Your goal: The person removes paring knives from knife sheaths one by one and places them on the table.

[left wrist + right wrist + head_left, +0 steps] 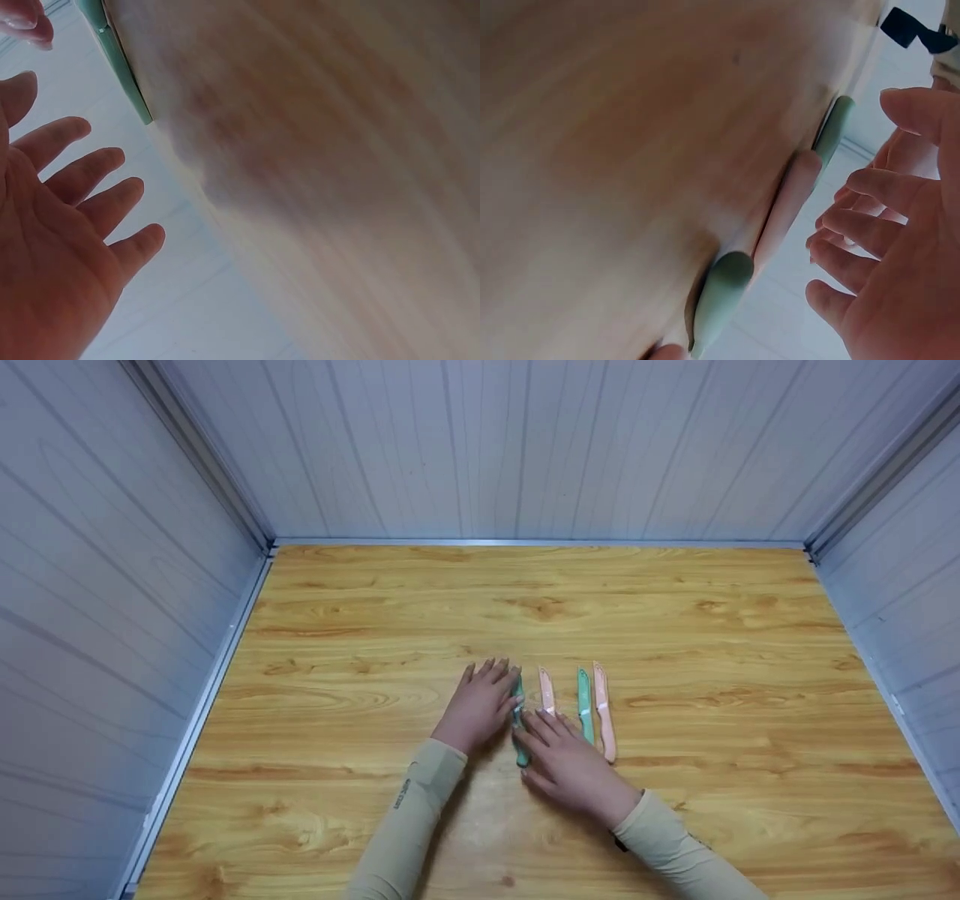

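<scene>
Left side panel (97, 585): pale, streaked.
My left sleeve (409, 817): beige, dark lettering.
My left hand (476, 709): fingers straight and spread, pinching nothing; held above the wooden table (360, 615), just beside the first green knife.
First green knife (522, 754): lies between my hands, handle toward me, partly hidden from the head view.
First pink knife (547, 688): next along, roughly parallel; my right hand hides its handle from the head view.
My right hand (574, 765): fingers extended and parted, pinching nothing; the right wrist view shows them apart from the handles.
Second green knife (584, 694): tip away from me, end of the handle hidden.
Second pink knife (604, 720): rightmost of four, just beside the second green one, almost fully visible.
My right sleeve (667, 836): beige.
</scene>
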Action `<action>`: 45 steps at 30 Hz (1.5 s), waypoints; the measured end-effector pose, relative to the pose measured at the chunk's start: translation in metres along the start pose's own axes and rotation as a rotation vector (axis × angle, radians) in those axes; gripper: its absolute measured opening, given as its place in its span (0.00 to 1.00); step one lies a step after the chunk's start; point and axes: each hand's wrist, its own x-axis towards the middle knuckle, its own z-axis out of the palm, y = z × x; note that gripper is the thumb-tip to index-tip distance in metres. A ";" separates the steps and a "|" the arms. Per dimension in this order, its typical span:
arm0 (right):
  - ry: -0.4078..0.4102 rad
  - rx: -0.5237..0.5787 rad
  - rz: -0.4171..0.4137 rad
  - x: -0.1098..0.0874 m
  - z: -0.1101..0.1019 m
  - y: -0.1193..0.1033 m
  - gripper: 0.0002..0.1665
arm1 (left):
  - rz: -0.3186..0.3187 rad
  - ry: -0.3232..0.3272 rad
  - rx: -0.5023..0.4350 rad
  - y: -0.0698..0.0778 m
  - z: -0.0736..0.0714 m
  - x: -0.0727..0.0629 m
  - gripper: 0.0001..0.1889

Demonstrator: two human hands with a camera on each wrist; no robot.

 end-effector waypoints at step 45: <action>0.015 -0.056 -0.100 0.009 0.001 -0.001 0.29 | 0.150 -0.112 0.194 0.014 -0.004 0.014 0.18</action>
